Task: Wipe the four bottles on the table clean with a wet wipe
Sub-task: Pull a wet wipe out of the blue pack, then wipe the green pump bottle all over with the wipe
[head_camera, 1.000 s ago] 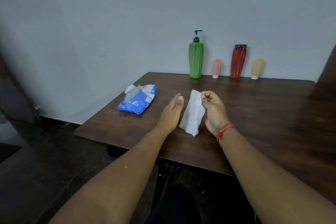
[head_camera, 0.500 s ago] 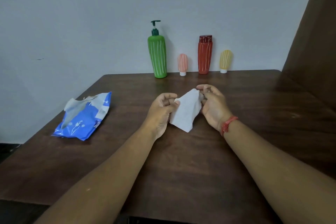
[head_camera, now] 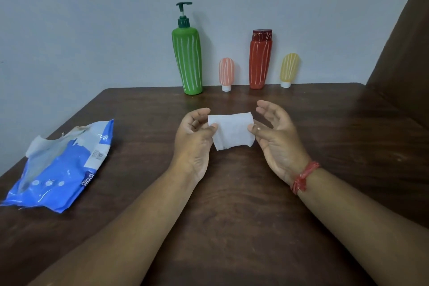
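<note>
Right now your two hands meet at the centre of the frame, just above the dark wooden table (head_camera: 232,204), with a white wet wipe (head_camera: 232,131) stretched flat between them. Your left hand (head_camera: 193,139) pinches the wipe's left edge between thumb and curled fingers. Your right hand (head_camera: 276,137) pinches the right edge with its thumb against a finger, while the other fingers arch loosely above the wipe; a red thread bracelet (head_camera: 304,177) circles that wrist. Whether the wipe's lower edge touches the tabletop cannot be told.

Along the table's far edge, in the upper middle of the frame, the four bottles stand upright in a row against the pale wall (head_camera: 92,18), each marked with thin white vertical lines. From left to right you have a tall green pump bottle (head_camera: 186,60), a small pink tube (head_camera: 226,73) standing on its white cap, a red bottle (head_camera: 260,58) with a darker red cap, and a small yellow tube (head_camera: 289,68), also on a white cap. They stand near one another without touching, and well apart from your hands.

At the lower left of the frame a blue wet-wipe packet (head_camera: 62,167) lies flat on the table, its top torn open.
</note>
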`<state>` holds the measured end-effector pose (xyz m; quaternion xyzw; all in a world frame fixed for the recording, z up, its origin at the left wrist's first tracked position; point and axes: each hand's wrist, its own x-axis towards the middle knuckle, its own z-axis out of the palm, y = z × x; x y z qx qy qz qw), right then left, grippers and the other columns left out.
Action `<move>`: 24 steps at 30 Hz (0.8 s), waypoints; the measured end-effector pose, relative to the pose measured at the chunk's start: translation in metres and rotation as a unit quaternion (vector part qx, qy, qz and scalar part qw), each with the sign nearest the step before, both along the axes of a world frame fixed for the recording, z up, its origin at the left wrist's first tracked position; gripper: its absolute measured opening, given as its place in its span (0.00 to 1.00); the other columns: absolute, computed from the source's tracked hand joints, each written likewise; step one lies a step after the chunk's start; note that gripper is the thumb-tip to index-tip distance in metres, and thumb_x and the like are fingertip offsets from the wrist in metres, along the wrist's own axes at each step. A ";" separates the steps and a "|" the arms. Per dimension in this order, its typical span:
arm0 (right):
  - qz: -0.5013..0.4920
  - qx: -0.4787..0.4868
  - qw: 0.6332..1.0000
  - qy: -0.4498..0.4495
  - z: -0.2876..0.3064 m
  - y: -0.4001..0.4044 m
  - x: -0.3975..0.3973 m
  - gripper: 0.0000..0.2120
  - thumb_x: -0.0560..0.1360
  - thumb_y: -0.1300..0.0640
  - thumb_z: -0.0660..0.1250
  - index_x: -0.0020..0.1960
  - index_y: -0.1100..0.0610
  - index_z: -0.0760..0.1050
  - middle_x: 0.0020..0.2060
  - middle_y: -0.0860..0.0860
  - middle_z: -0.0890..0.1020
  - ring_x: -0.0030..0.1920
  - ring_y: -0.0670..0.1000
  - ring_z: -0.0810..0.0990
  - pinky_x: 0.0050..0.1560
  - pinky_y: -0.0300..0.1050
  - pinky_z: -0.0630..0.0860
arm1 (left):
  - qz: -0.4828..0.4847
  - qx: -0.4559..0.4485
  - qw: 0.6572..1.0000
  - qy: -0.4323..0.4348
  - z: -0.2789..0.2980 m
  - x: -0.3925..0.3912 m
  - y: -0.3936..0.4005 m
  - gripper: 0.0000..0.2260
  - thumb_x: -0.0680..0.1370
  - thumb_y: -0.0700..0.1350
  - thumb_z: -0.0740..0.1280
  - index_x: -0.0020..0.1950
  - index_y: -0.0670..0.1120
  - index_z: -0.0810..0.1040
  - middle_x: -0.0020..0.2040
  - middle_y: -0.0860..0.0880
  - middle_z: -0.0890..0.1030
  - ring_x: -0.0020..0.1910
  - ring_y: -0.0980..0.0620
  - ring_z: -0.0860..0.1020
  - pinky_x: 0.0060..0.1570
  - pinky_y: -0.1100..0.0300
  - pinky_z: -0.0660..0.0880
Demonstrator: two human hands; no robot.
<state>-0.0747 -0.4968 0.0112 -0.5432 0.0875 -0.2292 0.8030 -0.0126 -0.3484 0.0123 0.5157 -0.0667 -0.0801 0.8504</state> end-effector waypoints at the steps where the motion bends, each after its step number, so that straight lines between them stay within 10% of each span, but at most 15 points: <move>1: -0.012 -0.037 0.999 0.005 -0.001 0.000 -0.001 0.26 0.73 0.76 0.67 0.66 0.54 0.74 0.66 0.50 0.74 0.59 0.49 0.80 0.57 0.45 0.80 | 0.007 0.028 1.000 -0.013 -0.002 0.000 0.000 0.17 0.76 0.26 0.67 0.54 0.48 0.79 0.52 0.48 0.79 0.54 0.50 0.80 0.55 0.54 0.80; 7: -0.020 -0.229 0.973 0.000 -0.005 0.002 -0.001 0.20 0.74 0.72 0.69 0.62 0.57 0.78 0.63 0.50 0.76 0.58 0.44 0.81 0.55 0.43 0.81 | 0.074 0.274 0.943 -0.172 -0.003 0.000 0.004 0.16 0.77 0.38 0.72 0.53 0.59 0.76 0.61 0.50 0.79 0.57 0.55 0.80 0.54 0.58 0.81; 13: -0.100 -0.415 0.904 0.031 -0.001 -0.004 -0.004 0.08 0.74 0.64 0.73 0.48 0.52 0.82 0.50 0.44 0.75 0.51 0.45 0.78 0.51 0.36 0.78 | 0.079 0.376 0.874 -0.297 0.005 -0.003 0.010 0.19 0.80 0.39 0.69 0.69 0.50 0.74 0.53 0.55 0.81 0.55 0.57 0.79 0.57 0.64 0.76; 24: 0.061 -0.279 0.957 0.047 -0.002 -0.009 -0.010 0.08 0.77 0.50 0.70 0.54 0.51 0.78 0.48 0.48 0.85 0.53 0.44 0.81 0.54 0.44 0.76 | 0.003 0.363 0.879 -0.309 0.007 -0.007 0.013 0.17 0.80 0.43 0.70 0.66 0.55 0.74 0.48 0.56 0.83 0.51 0.60 0.80 0.53 0.65 0.77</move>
